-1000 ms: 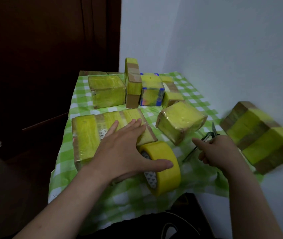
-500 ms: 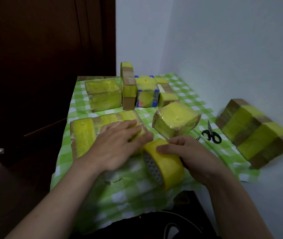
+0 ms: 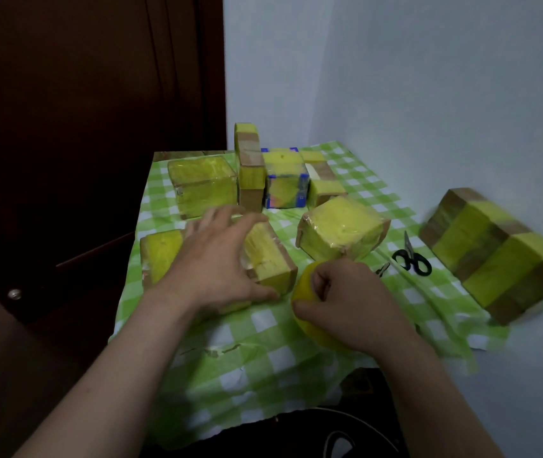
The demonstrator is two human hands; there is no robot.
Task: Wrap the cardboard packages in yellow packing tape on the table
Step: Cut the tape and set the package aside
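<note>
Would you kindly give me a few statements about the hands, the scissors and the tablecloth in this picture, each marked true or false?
1. The right hand grips the yellow tape roll. True.
2. The scissors are held in the left hand. False: they lie on the tablecloth, to the right of the right hand, and neither hand touches them.
3. The left hand rests with spread fingers on the flat package. True.
4. The tablecloth is checked red and white. False: it is checked green and white.
</note>
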